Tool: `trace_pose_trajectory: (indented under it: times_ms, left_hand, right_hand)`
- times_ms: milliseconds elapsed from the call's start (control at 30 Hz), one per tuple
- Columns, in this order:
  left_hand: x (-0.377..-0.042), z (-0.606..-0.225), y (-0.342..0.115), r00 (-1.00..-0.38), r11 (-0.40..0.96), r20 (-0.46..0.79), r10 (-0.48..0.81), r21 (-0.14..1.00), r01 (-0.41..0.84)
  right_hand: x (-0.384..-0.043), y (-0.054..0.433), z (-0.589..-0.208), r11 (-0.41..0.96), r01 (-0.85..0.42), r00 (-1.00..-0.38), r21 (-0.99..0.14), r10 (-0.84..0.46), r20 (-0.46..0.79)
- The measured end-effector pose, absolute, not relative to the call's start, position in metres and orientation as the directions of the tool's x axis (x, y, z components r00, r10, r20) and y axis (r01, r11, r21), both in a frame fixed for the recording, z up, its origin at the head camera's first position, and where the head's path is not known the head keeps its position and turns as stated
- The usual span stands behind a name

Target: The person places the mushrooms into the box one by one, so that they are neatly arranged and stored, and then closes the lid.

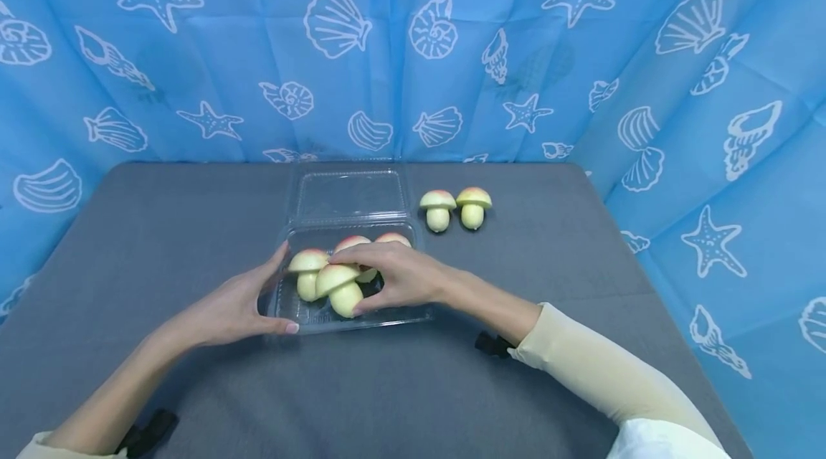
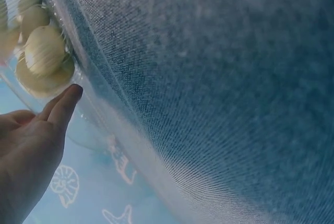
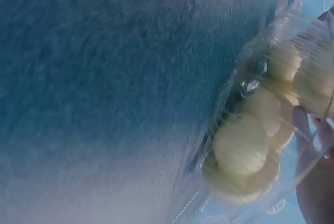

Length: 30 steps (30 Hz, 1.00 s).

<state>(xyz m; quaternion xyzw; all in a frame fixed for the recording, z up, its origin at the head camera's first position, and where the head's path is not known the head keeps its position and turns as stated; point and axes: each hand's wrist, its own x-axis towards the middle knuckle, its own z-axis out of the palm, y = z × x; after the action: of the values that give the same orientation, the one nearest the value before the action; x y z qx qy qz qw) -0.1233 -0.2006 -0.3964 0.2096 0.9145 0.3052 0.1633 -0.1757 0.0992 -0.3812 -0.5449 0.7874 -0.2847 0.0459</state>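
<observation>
Slants the right forearm [image 1: 493, 307] in from the lower right, cream-sleeved above the wrist, with the back of the right hand [image 1: 406, 274] turned up over a clear plastic clamshell container [image 1: 395, 318]. Grips a pale yellow mushroom [image 1: 338, 281] at the container's front, thumb near the base of the stem, fingers across the cap (impossible to tell whether raised or touching the container floor). Angles the left hand [image 1: 232, 312] in from the lower left to the container's left side, thumb and fingers spread in a wide C, thumb tip by the front corner. Visible inside the container: another mushroom [image 1: 308, 272] just left of the gripped one, plus two red-topped mushrooms [image 1: 393, 238] farther back, partly hidden by the right hand. Beyond, the open lid [image 1: 351, 193], flat toward a blue shell-print curtain [image 1: 387, 79]; to the right, two loose mushrooms [image 1: 438, 201] side by side on the gray tablecloth [image 1: 548, 265].
</observation>
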Motion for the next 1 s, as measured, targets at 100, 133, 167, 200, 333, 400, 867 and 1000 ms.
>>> trace_pose_trajectory:
  times_ms: [100, 133, 167, 200, 333, 400, 867, 1000]
  left_hand:
    - [-0.124, -0.397, -0.201, -0.857, 0.718, -0.161, 0.489, 0.632, 0.291]
    - [-0.123, -0.398, -0.201, -0.857, 0.716, -0.158, 0.491, 0.633, 0.294]
    - [-0.123, -0.398, -0.201, -0.856, 0.715, -0.155, 0.493, 0.633, 0.296]
    - [-0.123, -0.398, -0.202, -0.856, 0.715, -0.155, 0.493, 0.633, 0.297]
    - [-0.122, -0.399, -0.202, -0.855, 0.713, -0.157, 0.494, 0.635, 0.296]
    - [-0.122, -0.399, -0.202, -0.856, 0.715, -0.157, 0.492, 0.634, 0.295]
    - [-0.123, -0.399, -0.201, -0.854, 0.71, -0.169, 0.492, 0.646, 0.28]
    - [-0.123, -0.4, -0.201, -0.851, 0.704, -0.173, 0.495, 0.654, 0.277]
  right_hand:
    - [-0.174, 0.094, -0.381, 0.262, -0.825, -0.411, -0.5, -0.886, 0.214]
    - [-0.174, 0.093, -0.382, 0.265, -0.826, -0.409, -0.497, -0.889, 0.206]
    - [-0.174, 0.091, -0.383, 0.268, -0.827, -0.408, -0.494, -0.891, 0.199]
    - [-0.174, 0.089, -0.383, 0.269, -0.829, -0.405, -0.49, -0.894, 0.193]
    - [-0.172, 0.083, -0.388, 0.281, -0.827, -0.412, -0.488, -0.893, 0.184]
    - [-0.172, 0.082, -0.39, 0.29, -0.826, -0.424, -0.483, -0.884, 0.195]
    - [-0.169, 0.073, -0.398, 0.35, -0.833, -0.43, -0.429, -0.897, 0.103]
    - [-0.169, 0.07, -0.399, 0.336, -0.811, -0.419, -0.479, -0.905, 0.075]
